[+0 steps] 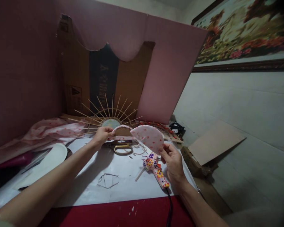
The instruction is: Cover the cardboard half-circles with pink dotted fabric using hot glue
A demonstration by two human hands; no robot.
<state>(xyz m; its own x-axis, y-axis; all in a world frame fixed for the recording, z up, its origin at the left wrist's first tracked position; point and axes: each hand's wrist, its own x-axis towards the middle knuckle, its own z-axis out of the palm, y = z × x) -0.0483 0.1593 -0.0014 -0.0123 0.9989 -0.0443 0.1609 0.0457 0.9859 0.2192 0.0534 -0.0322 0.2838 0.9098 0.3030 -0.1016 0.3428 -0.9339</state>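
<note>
My left hand pinches the left end of a half-round cardboard piece edged with pink dotted fabric, its bare brown side towards me. In my right hand, thumb and fingers grip the lower right corner of a second half-round piece, covered in pink fabric with red dots. The two pieces are side by side, close together or touching. Below my right hand lies a flower-patterned glue gun with a black cord. Scissors with gold handles lie under the left piece, their blades hidden.
A sunburst of thin sticks stands behind the pieces. Pink dotted cloth and a white curved piece lie at the left. Loose string rests on the white sheet. A pink board with cut-outs rises behind; a cardboard sheet leans right.
</note>
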